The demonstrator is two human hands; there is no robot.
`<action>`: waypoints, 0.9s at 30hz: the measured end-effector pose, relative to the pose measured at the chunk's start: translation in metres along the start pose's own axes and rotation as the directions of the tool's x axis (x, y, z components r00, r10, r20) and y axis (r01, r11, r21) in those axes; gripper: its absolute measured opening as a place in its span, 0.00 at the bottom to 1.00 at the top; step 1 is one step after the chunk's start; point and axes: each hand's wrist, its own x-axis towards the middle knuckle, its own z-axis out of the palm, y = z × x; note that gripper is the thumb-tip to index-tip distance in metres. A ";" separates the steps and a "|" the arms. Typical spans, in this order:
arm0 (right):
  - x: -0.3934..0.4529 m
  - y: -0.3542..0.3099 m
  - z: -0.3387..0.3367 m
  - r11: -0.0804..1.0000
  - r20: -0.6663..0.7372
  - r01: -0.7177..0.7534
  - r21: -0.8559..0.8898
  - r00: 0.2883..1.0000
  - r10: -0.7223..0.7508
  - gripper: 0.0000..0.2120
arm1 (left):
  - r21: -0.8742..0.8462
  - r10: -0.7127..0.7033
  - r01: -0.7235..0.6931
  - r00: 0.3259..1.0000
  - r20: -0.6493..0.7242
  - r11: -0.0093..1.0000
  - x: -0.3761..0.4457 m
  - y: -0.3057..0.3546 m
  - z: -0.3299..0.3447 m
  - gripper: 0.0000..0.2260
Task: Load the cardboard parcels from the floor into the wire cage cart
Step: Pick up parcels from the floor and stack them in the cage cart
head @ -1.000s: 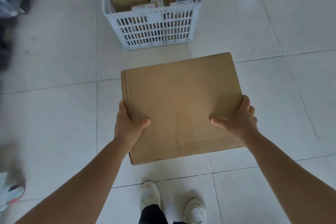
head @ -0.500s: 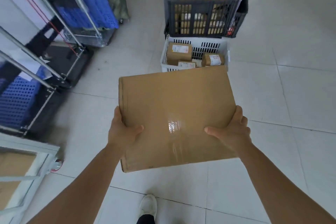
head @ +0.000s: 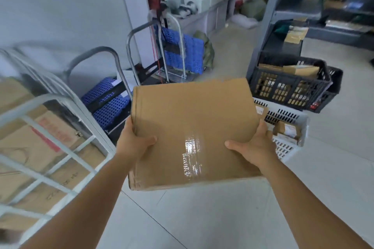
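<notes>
A large flat cardboard parcel (head: 192, 127) with clear tape on top is held level in front of me, off the floor. My left hand (head: 132, 143) grips its left edge, thumb on top. My right hand (head: 256, 147) grips its right edge the same way. The wire cage cart (head: 58, 155), with pale metal bars, stands at the left; big cardboard boxes (head: 40, 147) fill it behind the bars. The parcel's near left corner is a short way to the right of the cart.
A white plastic crate (head: 293, 125) with small parcels sits behind the held parcel on the right, a black crate (head: 289, 87) with cardboard beyond it. Blue platform trolleys (head: 182, 52) stand folded along the wall. Grey shelving (head: 303, 10) rises at back right. Pale tiled floor lies below.
My view has lifted and turned left: the cart now shows at the left. The parcel has risen from over the floor, still held by both hands.
</notes>
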 end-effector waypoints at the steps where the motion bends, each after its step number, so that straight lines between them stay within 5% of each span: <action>1: -0.005 -0.017 0.004 1.000 0.012 0.026 0.003 1.000 -0.026 0.62 | -0.024 0.009 -0.010 1.000 -0.019 1.000 -0.001 0.002 -0.018 0.39; 10: -0.055 -0.174 0.055 0.971 0.073 0.238 -0.006 0.969 -0.237 0.61 | -0.135 0.059 -0.087 0.978 -0.199 0.987 0.002 0.015 -0.185 0.27; 20: -0.132 -0.338 0.148 0.919 0.122 0.393 0.001 0.913 -0.390 0.60 | -0.135 0.041 -0.099 0.926 -0.376 0.986 0.020 -0.002 -0.382 0.42; 27: -0.175 -0.435 0.204 0.873 0.179 0.488 0.029 0.856 -0.484 0.59 | -0.178 0.041 -0.137 0.887 -0.460 0.975 0.031 -0.016 -0.488 0.32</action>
